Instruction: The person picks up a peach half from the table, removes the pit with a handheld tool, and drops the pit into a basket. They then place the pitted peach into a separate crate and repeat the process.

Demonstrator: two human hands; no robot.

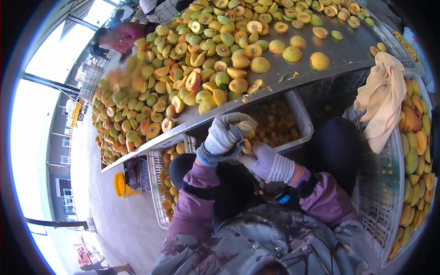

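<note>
Both my hands wear knitted work gloves and meet in front of me, just off the table's near edge. My left hand (223,137), in a grey-white glove, is closed with its fingers curled round a yellow stone fruit that looks like an apricot or small peach; only a sliver shows. My right hand (271,163), in a striped glove, is closed beside it, thumb and fingers pinching a brownish-orange fruit piece (248,147). Whether that piece is part of the same fruit is hidden by the gloves. Beyond them, many halved fruits (192,80) cover the metal table (293,78).
Below the table edge is a crate (306,126) holding small brownish pieces. Fruit-filled white crates stand left (156,183) and right (382,201) of my legs. A beige cloth (381,98) drapes over the right crate. A yellow bucket (122,184) and another person (126,39) are at left.
</note>
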